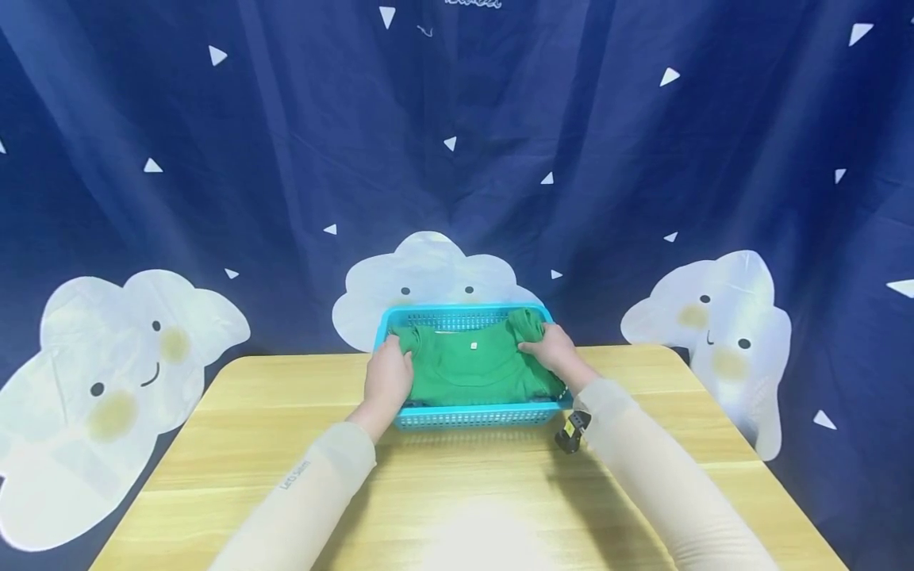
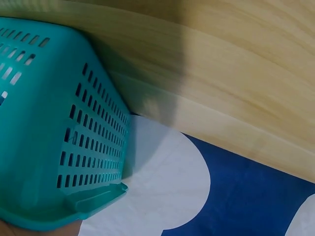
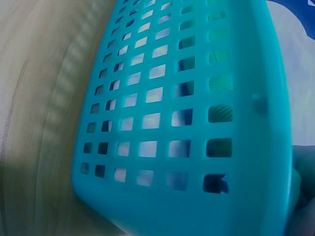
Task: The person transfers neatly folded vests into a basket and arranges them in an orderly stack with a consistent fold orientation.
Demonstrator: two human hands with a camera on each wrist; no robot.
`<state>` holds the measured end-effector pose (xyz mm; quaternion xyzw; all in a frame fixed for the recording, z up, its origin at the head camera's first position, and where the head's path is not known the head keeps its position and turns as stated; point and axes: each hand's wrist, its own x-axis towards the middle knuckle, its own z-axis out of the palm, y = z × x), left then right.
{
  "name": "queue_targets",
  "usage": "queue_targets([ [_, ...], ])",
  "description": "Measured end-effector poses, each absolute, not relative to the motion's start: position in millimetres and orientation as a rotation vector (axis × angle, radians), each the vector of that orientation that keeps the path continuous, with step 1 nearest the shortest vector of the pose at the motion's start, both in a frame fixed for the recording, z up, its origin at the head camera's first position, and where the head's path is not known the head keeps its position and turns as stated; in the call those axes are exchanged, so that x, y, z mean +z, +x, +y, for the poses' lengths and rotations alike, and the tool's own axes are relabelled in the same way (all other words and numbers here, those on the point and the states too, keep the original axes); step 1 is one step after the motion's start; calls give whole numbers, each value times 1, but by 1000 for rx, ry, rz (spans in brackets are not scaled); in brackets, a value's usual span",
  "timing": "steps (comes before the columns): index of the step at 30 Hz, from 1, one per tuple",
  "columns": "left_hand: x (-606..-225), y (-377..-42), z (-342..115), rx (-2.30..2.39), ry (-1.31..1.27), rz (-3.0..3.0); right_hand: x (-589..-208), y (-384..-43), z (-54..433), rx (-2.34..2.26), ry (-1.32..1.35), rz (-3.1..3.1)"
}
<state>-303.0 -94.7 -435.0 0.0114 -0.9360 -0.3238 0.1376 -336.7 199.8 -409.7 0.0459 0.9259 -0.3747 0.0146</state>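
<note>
A green T-shirt (image 1: 471, 369) with a small white label at its round neckline lies in a blue plastic basket (image 1: 474, 416). My left hand (image 1: 388, 374) is at the basket's left end and pinches the shirt's left side. At the right end, my right hand (image 1: 558, 354) grips the bunched right side of the shirt, thumb on top. Both wrist views mostly show the slotted walls of the basket (image 2: 44, 147). Only slivers of the hands appear there, and their fingertips are hidden. Through the holes in the right wrist view, green and pale cloth shows.
The basket stands near the far edge of a light wooden table (image 1: 457, 484). Right behind it hangs a dark blue curtain (image 1: 457, 190) with white clouds and triangles. A small black device (image 1: 571, 432) sits at my right wrist.
</note>
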Motion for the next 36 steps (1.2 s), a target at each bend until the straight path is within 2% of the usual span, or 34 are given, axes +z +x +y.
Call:
queue_targets([
  [29, -438, -299, -97, -833, 75, -2499, -396, -325, 219, -1133, 150, 3116],
  [36, -441, -301, -96, -816, -35, -2448, -394, -324, 216, -1162, 99, 3210],
])
